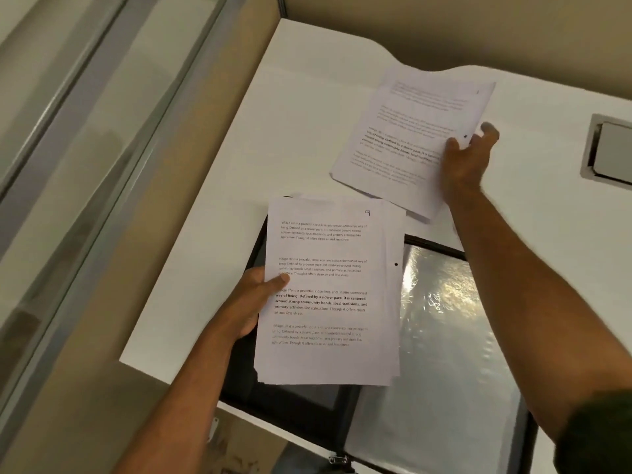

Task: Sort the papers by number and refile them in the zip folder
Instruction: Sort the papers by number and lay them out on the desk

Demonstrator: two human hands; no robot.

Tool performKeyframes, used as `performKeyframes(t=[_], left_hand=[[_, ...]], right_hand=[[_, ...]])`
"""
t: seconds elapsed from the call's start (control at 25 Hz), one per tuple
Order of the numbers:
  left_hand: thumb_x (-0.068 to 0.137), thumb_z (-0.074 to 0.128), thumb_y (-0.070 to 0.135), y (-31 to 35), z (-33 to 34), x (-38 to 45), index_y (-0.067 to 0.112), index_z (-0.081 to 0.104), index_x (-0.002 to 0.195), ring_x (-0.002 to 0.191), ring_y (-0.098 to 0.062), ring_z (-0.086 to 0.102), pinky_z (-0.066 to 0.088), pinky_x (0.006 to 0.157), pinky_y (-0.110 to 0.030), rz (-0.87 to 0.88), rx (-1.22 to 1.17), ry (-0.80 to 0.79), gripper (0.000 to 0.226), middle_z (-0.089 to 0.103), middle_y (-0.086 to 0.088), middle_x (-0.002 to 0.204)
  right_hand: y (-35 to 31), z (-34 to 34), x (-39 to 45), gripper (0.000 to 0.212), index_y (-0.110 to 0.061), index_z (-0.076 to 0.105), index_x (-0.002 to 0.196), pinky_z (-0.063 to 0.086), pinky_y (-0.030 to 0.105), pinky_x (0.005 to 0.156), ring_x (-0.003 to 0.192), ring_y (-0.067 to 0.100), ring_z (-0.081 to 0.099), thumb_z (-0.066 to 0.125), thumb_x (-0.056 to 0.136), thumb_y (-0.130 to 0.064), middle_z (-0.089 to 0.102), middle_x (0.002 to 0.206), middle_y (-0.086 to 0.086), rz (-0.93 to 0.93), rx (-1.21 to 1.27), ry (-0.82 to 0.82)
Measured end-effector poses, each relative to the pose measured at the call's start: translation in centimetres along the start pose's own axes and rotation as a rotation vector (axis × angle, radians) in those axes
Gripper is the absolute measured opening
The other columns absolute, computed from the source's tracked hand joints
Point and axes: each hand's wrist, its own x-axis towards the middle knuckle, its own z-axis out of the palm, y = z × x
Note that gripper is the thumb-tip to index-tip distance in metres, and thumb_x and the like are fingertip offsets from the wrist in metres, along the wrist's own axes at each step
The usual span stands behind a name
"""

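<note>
My left hand (254, 301) grips the left edge of a stack of printed papers (328, 292), thumb on top; the top sheet carries a handwritten 9 at its upper right. The stack hovers over the open black zip folder (294, 401), whose clear plastic sleeves (444, 336) shine on the right. My right hand (468, 159) holds the right edge of a separate sheet of paper (410, 131), blurred and tilted, above the far part of the white desk. At least one more sheet edge shows just under it.
The white desk (307, 114) ends at a beige partition on the left and at the back. A grey cable hatch (608, 152) is set into the desk at the far right. A glass panel with a metal frame runs along the left.
</note>
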Motion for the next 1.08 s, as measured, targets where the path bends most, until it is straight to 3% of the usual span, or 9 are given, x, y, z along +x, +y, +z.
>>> performKeyframes(t=[0.08,0.16,0.24,0.32,0.4,0.88,1.08], left_hand=[[0.105,0.056,0.012,0.1,0.0,0.0,0.013,0.065,0.13,0.109,-0.027,0.073,0.061,0.089,-0.044,-0.011,-0.002,-0.001,0.027,0.075,-0.007,0.12],[0.104,0.056,0.012,0.2,0.1,-0.1,0.012,0.065,0.13,0.11,-0.026,0.073,0.061,0.088,-0.042,-0.015,0.003,-0.009,0.028,0.075,-0.006,0.12],[0.104,0.057,0.013,0.1,0.1,-0.2,0.011,0.065,0.132,0.112,-0.026,0.072,0.06,0.092,-0.044,-0.015,0.013,-0.022,0.029,0.074,-0.007,0.123],[0.104,0.057,0.013,0.1,0.0,-0.3,0.011,0.064,0.133,0.113,-0.025,0.071,0.059,0.094,-0.044,-0.014,0.016,-0.028,0.03,0.074,-0.007,0.124],[0.104,0.057,0.014,0.0,0.0,-0.2,0.012,0.065,0.133,0.113,-0.025,0.071,0.058,0.096,-0.045,-0.011,0.014,-0.034,0.03,0.073,-0.007,0.125],[0.104,0.057,0.012,0.5,-0.1,0.1,0.015,0.067,0.128,0.107,-0.022,0.074,0.062,0.084,-0.036,-0.001,-0.017,-0.041,0.026,0.076,-0.003,0.119],[0.104,0.057,0.011,0.2,-0.1,-0.1,0.017,0.067,0.127,0.104,-0.02,0.074,0.062,0.078,-0.032,0.011,-0.035,-0.046,0.026,0.076,-0.002,0.117]], right_hand=[[0.5,0.8,-0.3,0.073,-0.005,0.029,0.157,0.029,0.032,0.121,0.146,0.028,0.039,0.064,0.097,-0.028,0.04,0.157,0.014,-0.186,-0.298,-0.064],[1.7,1.5,-1.1,0.083,-0.011,0.038,0.155,0.024,0.045,0.124,0.149,0.037,0.033,0.051,0.095,-0.066,0.037,0.161,0.016,-0.374,-0.6,-0.213],[2.8,2.0,-2.1,0.092,-0.018,0.035,0.159,0.017,0.053,0.126,0.155,0.041,0.021,0.043,0.091,-0.081,0.027,0.167,0.016,-0.415,-0.834,-0.381],[3.1,2.9,-2.9,0.09,-0.022,0.023,0.164,0.007,0.055,0.127,0.159,0.04,0.006,0.048,0.095,-0.075,0.013,0.173,0.014,-0.424,-0.908,-0.435],[2.2,4.1,-3.3,0.091,-0.021,0.02,0.165,0.005,0.056,0.128,0.16,0.04,0.002,0.047,0.096,-0.073,0.009,0.174,0.014,-0.438,-0.888,-0.424],[-1.8,12.7,-4.2,0.092,-0.019,0.018,0.166,0.002,0.05,0.129,0.16,0.039,0.0,0.044,0.097,-0.074,0.007,0.174,0.015,-0.452,-0.879,-0.429],[-0.6,11.9,-4.6,0.087,-0.01,0.033,0.159,0.015,0.045,0.13,0.159,0.036,0.014,0.058,0.095,-0.062,0.019,0.171,0.018,-0.461,-0.646,-0.378]])
